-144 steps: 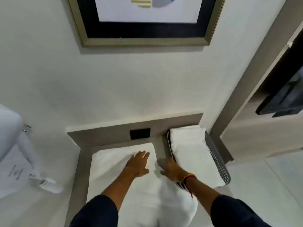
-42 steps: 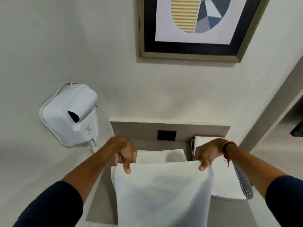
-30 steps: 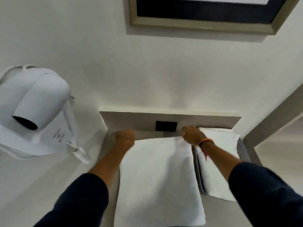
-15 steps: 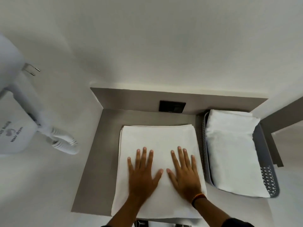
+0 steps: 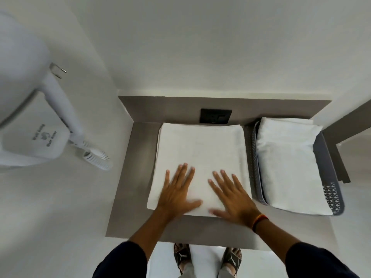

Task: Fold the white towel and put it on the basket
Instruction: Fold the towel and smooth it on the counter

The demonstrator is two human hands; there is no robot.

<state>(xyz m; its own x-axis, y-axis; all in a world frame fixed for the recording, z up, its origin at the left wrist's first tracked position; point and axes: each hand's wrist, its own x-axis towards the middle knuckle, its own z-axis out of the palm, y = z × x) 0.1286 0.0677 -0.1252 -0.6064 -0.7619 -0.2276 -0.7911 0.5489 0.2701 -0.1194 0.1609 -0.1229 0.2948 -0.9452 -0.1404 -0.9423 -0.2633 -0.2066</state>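
A grey counter [image 5: 130,177] fills the corner under a white wall, and a white wall-mounted hair dryer [image 5: 28,117] hangs at the left side. On the counter lies the white towel [image 5: 200,149], folded into a thick rectangle, its far edge close to a black socket plate [image 5: 216,116]. Just beside it on the right stands a grey perforated basket [image 5: 329,189], and inside it already rests another folded white towel [image 5: 289,167], which covers nearly all of the basket's inside.

The left hand [image 5: 176,191] and the right hand [image 5: 232,195] both lie flat on the near half of the towel, fingers spread wide, palms down, gripping nothing. It looks like they smooth the fold.

I judge the towel to be soft, limp and rather light, not slippery; it would sag and open if lifted by one corner only. Better to take it at the two short sides, or slide the palms under it, so the layers keep together. One more fold may be needed, because now it seems wider than the basket.
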